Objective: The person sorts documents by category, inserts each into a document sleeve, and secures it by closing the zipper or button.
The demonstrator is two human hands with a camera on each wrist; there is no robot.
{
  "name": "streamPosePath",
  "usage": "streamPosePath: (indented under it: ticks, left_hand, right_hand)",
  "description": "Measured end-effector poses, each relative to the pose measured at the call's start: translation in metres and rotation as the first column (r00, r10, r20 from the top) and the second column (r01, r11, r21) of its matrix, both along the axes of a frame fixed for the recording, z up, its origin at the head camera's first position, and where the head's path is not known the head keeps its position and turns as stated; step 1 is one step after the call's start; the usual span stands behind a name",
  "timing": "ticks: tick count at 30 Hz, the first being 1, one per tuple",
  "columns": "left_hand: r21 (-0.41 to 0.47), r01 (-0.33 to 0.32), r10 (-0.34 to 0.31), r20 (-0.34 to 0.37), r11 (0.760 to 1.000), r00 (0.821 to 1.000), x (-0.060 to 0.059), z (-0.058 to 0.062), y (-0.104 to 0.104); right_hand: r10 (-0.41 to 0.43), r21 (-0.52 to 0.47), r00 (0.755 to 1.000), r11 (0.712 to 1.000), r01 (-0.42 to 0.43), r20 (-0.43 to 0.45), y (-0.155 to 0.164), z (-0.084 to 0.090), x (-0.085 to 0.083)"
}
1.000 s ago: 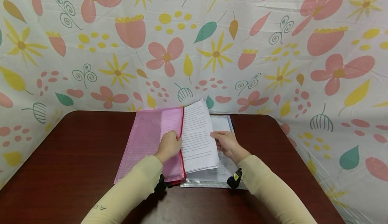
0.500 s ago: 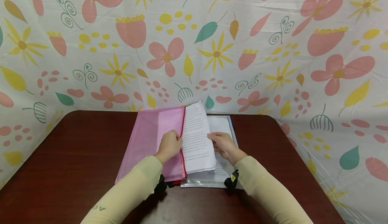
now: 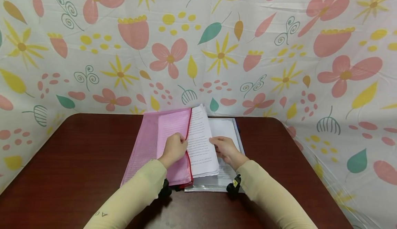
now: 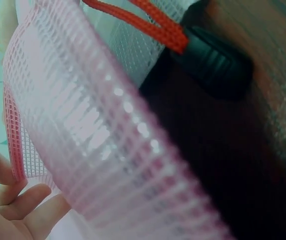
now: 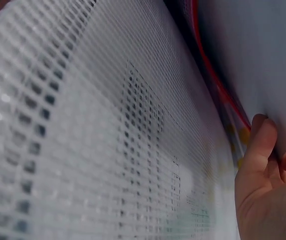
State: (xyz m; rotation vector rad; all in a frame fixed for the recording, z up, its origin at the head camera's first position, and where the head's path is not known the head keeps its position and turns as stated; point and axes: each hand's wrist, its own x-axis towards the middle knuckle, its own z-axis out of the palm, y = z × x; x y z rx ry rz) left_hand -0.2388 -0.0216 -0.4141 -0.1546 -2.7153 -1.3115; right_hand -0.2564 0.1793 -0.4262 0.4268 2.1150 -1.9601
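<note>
**Pages could bend or slip on the way into the pink bag**

A stack of printed pages [image 3: 201, 146] is being slid into a pink mesh bag [image 3: 155, 143] on a dark brown table [image 3: 77, 160]. The stack is about halfway in, standing tilted along the bag's red zipper edge [image 3: 188, 132]. Its right side is lifted off a white mesh bag [image 3: 231, 132] that lies flat just beside the pink one.

The top flap of the pink bag is pinched at the open edge by the left hand [image 3: 174, 149], with the fingers curled round it. The right edge of the pages is held by the right hand [image 3: 224, 148]; in the right wrist view a thumb [image 5: 260, 145] is seen pressed on the paper, with the other fingers tucked behind.

A few things could go wrong from here, it is judged:

- The bottom corner of the stack could be caught on the red edge if it is pushed too fast, and the pages could be creased.
- The stack could be fanned apart if it is gripped too loosely, so some sheets would be left outside.
- The opening could be closed on the paper if the flap is let go.
- The white bag could be dragged sideways under the right wrist.
</note>
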Motion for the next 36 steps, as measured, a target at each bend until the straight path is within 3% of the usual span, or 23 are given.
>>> streamPosePath:
  ticks: [28,36]
  left_hand:
    - [0.047,0.006,-0.008,0.034,0.999,0.999,0.003,0.006,0.003]
    - [0.024,-0.028,0.028,0.027,0.999,0.999,0.002,0.004,0.006]
  right_hand:
    - [-0.099,-0.018,0.994,0.995,0.099,-0.034,-0.022,-0.009,0.000]
    - [-0.114,0.013,0.993,0.993,0.114,-0.027,-0.033,-0.009,0.005]
